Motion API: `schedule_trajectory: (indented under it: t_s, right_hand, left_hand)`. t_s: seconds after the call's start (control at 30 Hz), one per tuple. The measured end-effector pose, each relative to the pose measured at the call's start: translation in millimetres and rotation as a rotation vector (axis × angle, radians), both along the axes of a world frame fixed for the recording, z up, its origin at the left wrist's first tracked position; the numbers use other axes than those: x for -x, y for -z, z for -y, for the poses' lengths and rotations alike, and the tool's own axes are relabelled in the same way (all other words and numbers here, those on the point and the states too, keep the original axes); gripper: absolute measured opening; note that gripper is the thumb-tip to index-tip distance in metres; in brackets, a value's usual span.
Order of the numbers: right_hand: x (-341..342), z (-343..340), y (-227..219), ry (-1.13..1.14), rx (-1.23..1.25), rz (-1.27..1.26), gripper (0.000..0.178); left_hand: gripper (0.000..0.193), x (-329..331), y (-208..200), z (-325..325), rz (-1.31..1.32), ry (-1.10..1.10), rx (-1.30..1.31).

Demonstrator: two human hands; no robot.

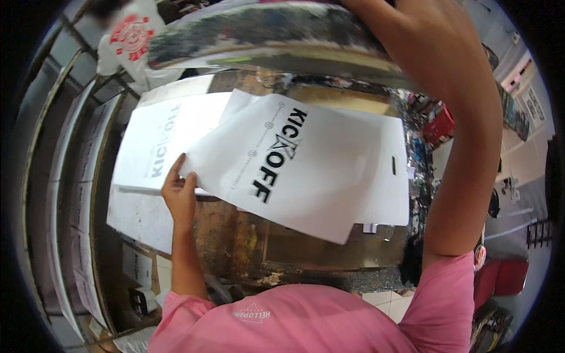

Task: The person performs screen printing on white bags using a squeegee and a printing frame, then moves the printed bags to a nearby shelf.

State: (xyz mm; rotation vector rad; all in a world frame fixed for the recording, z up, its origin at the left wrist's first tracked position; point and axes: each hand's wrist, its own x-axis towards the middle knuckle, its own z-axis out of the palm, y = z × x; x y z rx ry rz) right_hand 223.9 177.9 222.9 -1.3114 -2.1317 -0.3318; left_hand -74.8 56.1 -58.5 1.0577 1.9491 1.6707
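Left hand (179, 191) pinching one white bag (306, 170)

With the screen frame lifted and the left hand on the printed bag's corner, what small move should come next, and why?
Probably the left hand should slide the white printed bag sideways onto the stack of printed bags at the left. The right hand holds the ink-stained screen frame raised above the table, the print looks finished, and the fingers already pinch the bag's corner.

— We see the raised screen frame (265, 35) roofing the stained table (235, 235); open room lies beneath.

— Yes, but the white bag (318, 170) and stack (159, 147) cover our left.
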Motion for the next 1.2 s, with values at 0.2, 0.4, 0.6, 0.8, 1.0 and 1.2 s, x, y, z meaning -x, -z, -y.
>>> schedule_trajectory:
  t_s: [0.2,0.4,0.6,0.8,1.0,1.2]
  right_hand:
    - [-8.7,12.9,-8.2,-0.01,0.175,0.05,0.044]
    - [-12.5,15.0,15.0,-0.122,0.114,0.061,0.043]
    - [-41.9,47.4,123.7,-0.182,-0.129,0.193,0.039]
    - [-80.0,116.9,256.4,-0.351,0.474,0.269,0.037]
    - [-64.6,126.6,314.5,-0.352,0.55,0.193,0.041]
    - [-45.5,11.3,339.6,-0.349,0.417,0.181,0.043]
  left_hand:
    - [0.057,181.8,9.2,5.6,-0.29,-0.033,0.169]
    - [0.056,293.3,5.1,26.6,-0.999,-0.365,0.423]
    - [0.105,-95.3,-54.0,66.0,0.678,0.903,-0.285]
    - [0.117,-132.7,42.6,119.6,1.294,0.439,0.027]
    - [0.119,-124.6,92.7,121.2,1.27,0.316,0.202]
    - [0.102,-118.6,113.6,136.3,1.258,0.365,0.156]
